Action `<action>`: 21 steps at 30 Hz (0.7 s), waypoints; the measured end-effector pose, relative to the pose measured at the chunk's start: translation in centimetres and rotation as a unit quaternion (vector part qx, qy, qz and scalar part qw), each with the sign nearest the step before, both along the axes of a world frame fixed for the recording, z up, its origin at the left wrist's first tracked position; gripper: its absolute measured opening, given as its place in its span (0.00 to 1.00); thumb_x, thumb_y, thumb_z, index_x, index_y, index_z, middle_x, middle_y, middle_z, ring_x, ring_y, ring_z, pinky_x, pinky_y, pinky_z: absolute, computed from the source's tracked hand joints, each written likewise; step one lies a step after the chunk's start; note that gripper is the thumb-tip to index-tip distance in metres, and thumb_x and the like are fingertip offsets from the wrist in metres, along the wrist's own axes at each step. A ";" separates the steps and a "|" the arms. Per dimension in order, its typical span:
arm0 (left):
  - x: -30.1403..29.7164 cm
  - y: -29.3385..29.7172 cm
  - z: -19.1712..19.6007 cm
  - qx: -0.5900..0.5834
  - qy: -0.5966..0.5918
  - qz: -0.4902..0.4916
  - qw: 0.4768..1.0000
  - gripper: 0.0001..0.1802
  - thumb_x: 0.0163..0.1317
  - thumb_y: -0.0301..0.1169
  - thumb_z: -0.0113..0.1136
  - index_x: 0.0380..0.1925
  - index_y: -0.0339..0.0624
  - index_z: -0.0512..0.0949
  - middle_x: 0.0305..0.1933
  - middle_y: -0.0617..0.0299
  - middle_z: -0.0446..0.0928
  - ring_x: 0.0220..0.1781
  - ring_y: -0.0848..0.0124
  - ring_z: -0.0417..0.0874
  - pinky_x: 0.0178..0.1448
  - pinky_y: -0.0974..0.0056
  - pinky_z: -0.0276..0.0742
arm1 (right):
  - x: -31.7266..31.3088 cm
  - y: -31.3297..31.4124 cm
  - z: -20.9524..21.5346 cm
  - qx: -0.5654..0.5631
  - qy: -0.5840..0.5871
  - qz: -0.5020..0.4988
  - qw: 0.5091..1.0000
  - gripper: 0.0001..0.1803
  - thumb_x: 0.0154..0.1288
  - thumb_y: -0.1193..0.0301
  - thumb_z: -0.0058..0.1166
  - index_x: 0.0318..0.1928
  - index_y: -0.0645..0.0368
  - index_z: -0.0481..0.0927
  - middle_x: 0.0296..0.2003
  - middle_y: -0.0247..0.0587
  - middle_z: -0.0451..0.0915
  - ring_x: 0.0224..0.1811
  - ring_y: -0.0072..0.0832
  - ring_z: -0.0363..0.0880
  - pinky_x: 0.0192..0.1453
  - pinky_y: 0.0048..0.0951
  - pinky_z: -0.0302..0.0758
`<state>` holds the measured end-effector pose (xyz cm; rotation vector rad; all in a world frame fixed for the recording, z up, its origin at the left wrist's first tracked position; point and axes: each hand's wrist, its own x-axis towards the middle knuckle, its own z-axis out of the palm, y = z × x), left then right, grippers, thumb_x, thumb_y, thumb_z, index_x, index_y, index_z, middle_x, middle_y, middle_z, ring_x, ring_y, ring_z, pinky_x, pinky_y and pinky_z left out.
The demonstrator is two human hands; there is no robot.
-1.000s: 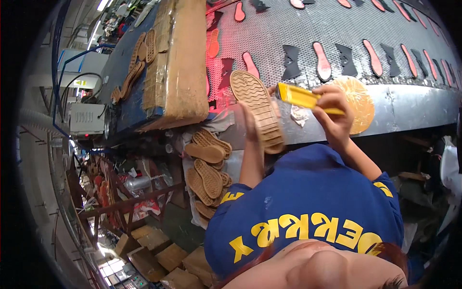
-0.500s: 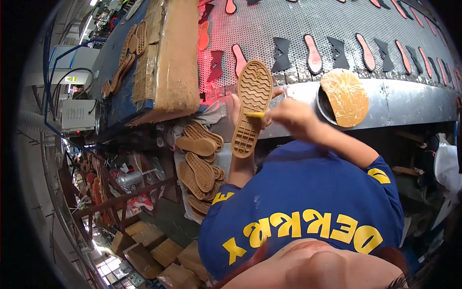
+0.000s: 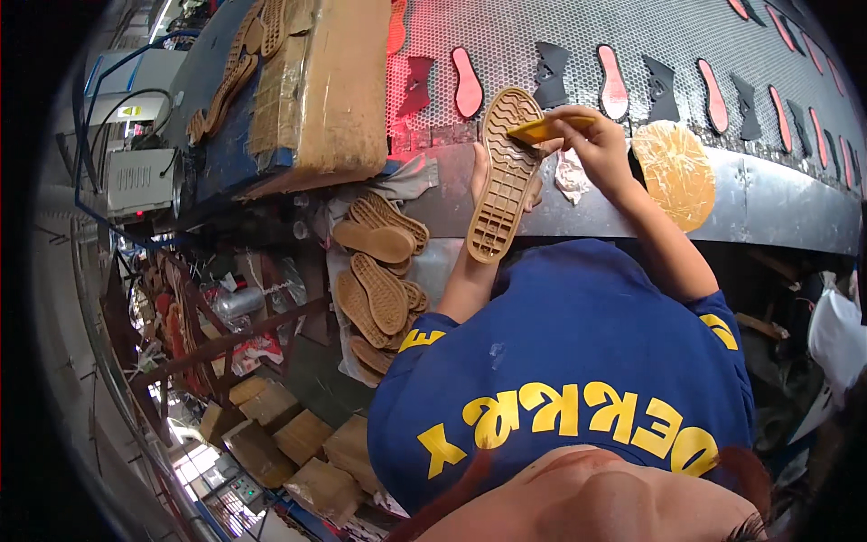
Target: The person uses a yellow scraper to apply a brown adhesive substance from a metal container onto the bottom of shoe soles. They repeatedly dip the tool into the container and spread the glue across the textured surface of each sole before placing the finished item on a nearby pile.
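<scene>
A tan shoe sole stands tilted in front of me, its wavy and gridded face toward me. My left hand is closed around it from behind, thumb along the left edge and fingertips at the right edge. A flat yellow-handled tool with a dark tip, perhaps a brush, is pinched in my right hand. Its dark end lies at the upper wavy part of the sole, and I cannot tell whether it touches. Right of that hand is a round container with a tan, tape-covered lid.
A metal mesh conveyor carries pink-and-black insoles and black cut pieces. Several tan soles lie piled at my left. A large cardboard box stands at the far left. A crumpled white scrap sits on the metal edge.
The tool has moved from the sole's middle up to its upper wavy part. Sole and left hand have shifted right and away from me. The view has shifted too.
</scene>
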<state>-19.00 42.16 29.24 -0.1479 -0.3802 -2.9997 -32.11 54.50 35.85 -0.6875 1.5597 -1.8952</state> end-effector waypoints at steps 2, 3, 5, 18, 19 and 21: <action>-0.1 -1.3 -3.2 0.048 -0.009 -0.010 0.999 0.44 0.67 0.67 0.31 0.66 0.39 0.60 0.55 0.48 0.74 0.22 0.59 0.78 0.24 0.60 0.74 | 2.4 0.1 -0.5 0.015 0.435 -0.027 0.900 0.19 0.56 0.83 0.52 0.48 0.55 0.82 0.33 0.45 0.81 0.35 0.40 0.81 0.39 0.34 0.77; -1.0 -1.4 -2.8 0.039 -0.036 0.017 0.998 0.45 0.65 0.68 0.32 0.68 0.41 0.57 0.60 0.43 0.69 0.26 0.58 0.79 0.25 0.60 0.75 | 4.4 0.7 -1.6 0.040 0.459 0.000 0.887 0.21 0.51 0.83 0.54 0.47 0.54 0.82 0.34 0.45 0.79 0.34 0.43 0.78 0.39 0.37 0.76; -2.5 -1.6 -2.1 0.018 -0.092 0.073 0.993 0.49 0.62 0.71 0.35 0.72 0.45 0.52 0.70 0.33 0.57 0.34 0.57 0.81 0.28 0.59 0.77 | 7.0 1.2 0.4 0.003 0.410 0.062 0.910 0.19 0.51 0.84 0.56 0.45 0.56 0.81 0.35 0.46 0.78 0.35 0.45 0.79 0.40 0.36 0.76; -22.3 -29.8 -9.1 0.031 -0.201 0.264 0.943 0.34 0.70 0.53 0.35 0.65 0.38 0.62 0.60 0.42 0.71 0.53 0.42 0.77 0.59 0.42 0.74 | 0.1 7.1 -2.8 0.040 0.019 -0.256 0.966 0.08 0.68 0.75 0.55 0.46 0.64 0.79 0.38 0.39 0.79 0.34 0.24 0.77 0.40 0.24 0.75; -21.3 -29.6 -10.4 -0.020 -0.415 0.347 0.841 0.28 0.68 0.46 0.38 0.58 0.39 0.71 0.52 0.46 0.77 0.51 0.50 0.79 0.57 0.46 0.74 | 0.2 7.4 -3.1 0.003 -0.002 -0.240 0.971 0.08 0.67 0.76 0.55 0.46 0.63 0.80 0.40 0.38 0.79 0.35 0.24 0.77 0.40 0.24 0.75; -17.6 -25.7 -15.2 -0.276 -0.468 0.354 0.761 0.25 0.65 0.44 0.46 0.54 0.35 0.72 0.52 0.44 0.77 0.53 0.52 0.78 0.60 0.51 0.71 | 0.3 8.6 -3.4 0.000 -0.025 -0.247 0.969 0.09 0.67 0.76 0.55 0.47 0.63 0.80 0.42 0.38 0.79 0.37 0.24 0.78 0.40 0.24 0.77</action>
